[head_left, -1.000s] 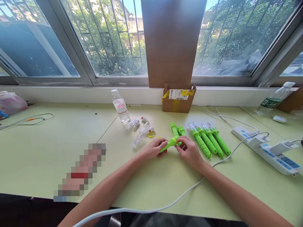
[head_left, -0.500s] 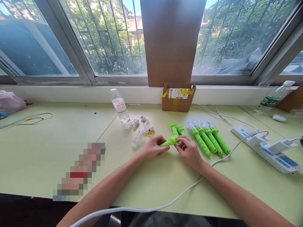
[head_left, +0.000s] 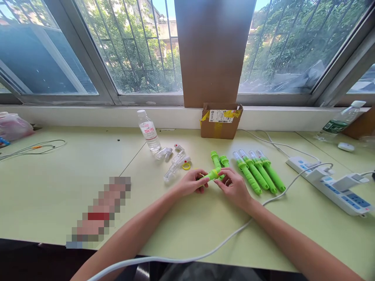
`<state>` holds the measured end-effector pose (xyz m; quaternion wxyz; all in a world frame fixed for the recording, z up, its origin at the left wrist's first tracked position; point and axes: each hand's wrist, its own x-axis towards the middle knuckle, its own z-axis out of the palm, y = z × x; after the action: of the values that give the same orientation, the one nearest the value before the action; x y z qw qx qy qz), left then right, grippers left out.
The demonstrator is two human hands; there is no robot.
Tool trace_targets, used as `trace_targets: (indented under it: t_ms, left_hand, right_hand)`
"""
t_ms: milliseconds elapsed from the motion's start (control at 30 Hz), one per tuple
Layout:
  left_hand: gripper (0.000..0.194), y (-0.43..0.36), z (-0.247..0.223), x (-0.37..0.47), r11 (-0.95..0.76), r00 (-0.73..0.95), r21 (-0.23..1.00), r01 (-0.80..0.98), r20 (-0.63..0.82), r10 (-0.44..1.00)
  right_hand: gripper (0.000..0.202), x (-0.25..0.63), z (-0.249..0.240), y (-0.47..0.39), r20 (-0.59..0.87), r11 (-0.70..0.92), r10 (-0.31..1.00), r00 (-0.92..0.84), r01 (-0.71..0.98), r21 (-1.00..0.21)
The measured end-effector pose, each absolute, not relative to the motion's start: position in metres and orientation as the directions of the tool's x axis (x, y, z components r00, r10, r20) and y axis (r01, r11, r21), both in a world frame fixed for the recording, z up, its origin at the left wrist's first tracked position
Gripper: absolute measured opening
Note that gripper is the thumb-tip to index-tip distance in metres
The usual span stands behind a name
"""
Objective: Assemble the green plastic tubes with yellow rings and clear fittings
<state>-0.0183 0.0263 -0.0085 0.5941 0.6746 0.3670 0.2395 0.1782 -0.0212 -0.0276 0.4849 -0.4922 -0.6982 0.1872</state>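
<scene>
A green tube with a yellow ring near its threaded end (head_left: 211,175) lies between my hands. My left hand (head_left: 192,182) is wrapped round its body. The fingertips of my right hand (head_left: 234,185) pinch the ringed end. Just behind are two more green tubes (head_left: 215,158), without clear caps. To the right, several green tubes with clear caps (head_left: 252,171) lie side by side. Clear plastic pieces (head_left: 175,164) with white ends are left of my hands, beside a loose yellow ring (head_left: 186,166).
A water bottle (head_left: 149,132) and a cardboard box (head_left: 219,127) stand at the back. At right are a power strip (head_left: 331,183) and another bottle (head_left: 335,125). A white cable (head_left: 216,248) crosses the table front. A blurred patch covers something at left.
The green tube in my hands has turned slightly, and the fingers of my left hand have shifted along it. My right hand has barely moved.
</scene>
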Motion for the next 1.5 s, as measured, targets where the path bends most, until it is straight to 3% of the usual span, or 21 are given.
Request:
trace_targets:
  t_ms: [600,733,1100,1500]
  left_hand:
    - [0.038,0.029,0.002,-0.022,0.019,0.633,0.968,0.249,-0.177,0.754]
    - [0.044,0.028,0.002,-0.022,0.038,0.602,0.964,0.263,-0.195,0.774]
    - [0.032,0.025,-0.006,-0.016,-0.084,0.548,0.974,0.208,-0.045,0.835]
    - [0.04,0.025,-0.013,-0.014,-0.052,0.558,0.978,0.203,-0.072,0.827]
  right_hand:
    - [0.007,0.177,-0.031,-0.022,0.496,0.445,0.867,-0.037,0.506,-0.739]
    - [0.005,0.177,-0.032,-0.023,0.52,0.461,0.854,-0.033,0.514,-0.724]
    - [0.007,0.178,-0.031,-0.022,0.506,0.445,0.862,-0.024,0.513,-0.734]
    - [0.01,0.179,-0.032,-0.02,0.477,0.42,0.879,-0.025,0.516,-0.747]
